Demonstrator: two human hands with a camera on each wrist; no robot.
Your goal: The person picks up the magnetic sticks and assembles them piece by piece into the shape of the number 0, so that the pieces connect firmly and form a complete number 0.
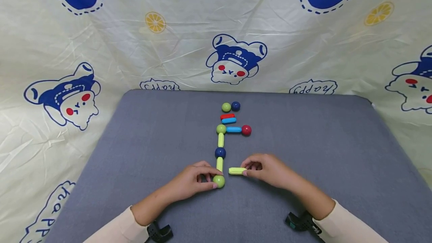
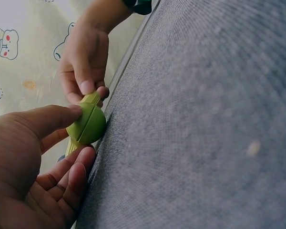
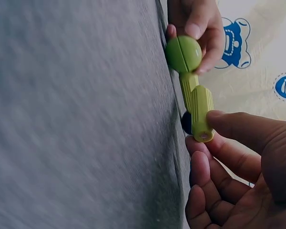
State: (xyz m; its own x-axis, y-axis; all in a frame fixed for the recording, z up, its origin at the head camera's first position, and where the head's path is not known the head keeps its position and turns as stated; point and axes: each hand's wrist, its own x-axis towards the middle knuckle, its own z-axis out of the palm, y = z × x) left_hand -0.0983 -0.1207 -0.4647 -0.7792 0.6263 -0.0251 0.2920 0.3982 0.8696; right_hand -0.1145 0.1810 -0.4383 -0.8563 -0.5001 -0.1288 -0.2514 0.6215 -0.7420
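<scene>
My left hand (image 1: 194, 177) pinches a green ball (image 1: 219, 181) between thumb and fingers at the near end of a joined chain. From that ball the chain runs away through a yellow-green ridged rod (image 1: 219, 164), a dark blue ball (image 1: 220, 153), another yellow-green rod (image 1: 221, 140) and a second green ball (image 1: 221, 129). There a blue rod (image 1: 234, 129) branches right to a red ball (image 1: 246, 130). Just right of the near green ball, my right hand (image 1: 270, 170) pinches a loose yellow-green rod (image 1: 237, 171) by its right end. In the right wrist view a small pale spot shows on the loose rod's end (image 3: 203, 136).
Beyond the chain lie a red rod (image 1: 227, 116) and a blue rod (image 1: 228, 120) side by side. Farther back sit a green ball (image 1: 226, 107) and a dark blue ball (image 1: 236, 106). A grey cloth covers the table (image 1: 162, 123); a printed curtain (image 1: 182, 55) hangs behind.
</scene>
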